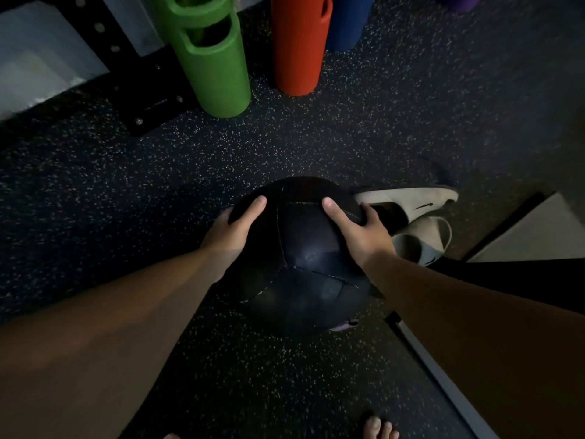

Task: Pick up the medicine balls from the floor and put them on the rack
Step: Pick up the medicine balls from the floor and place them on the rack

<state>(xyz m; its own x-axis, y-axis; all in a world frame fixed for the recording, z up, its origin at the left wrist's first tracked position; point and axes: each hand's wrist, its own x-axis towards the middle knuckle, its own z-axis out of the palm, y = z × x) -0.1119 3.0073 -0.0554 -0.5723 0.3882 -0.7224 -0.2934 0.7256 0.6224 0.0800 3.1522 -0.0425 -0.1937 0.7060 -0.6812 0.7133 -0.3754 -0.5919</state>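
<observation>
On a dark speckled floor (95,191), seen from above. Far left: black bolted rack base (148,90), then green cylinders (209,68), a red cylinder (299,45) and a blue cylinder (346,20), all upright. At centre: left hand (232,234) spread wide against the left side of a black medicine ball (304,255), thumb on top, fingers wrapped out of sight. Right hand (361,231) likewise spread over the ball's upper right, thumb on top. Unclear whether the ball rested on the floor or was lifted. Just right of the ball: pale slides (414,217), touching. Nearest, bare toes (378,427).
</observation>
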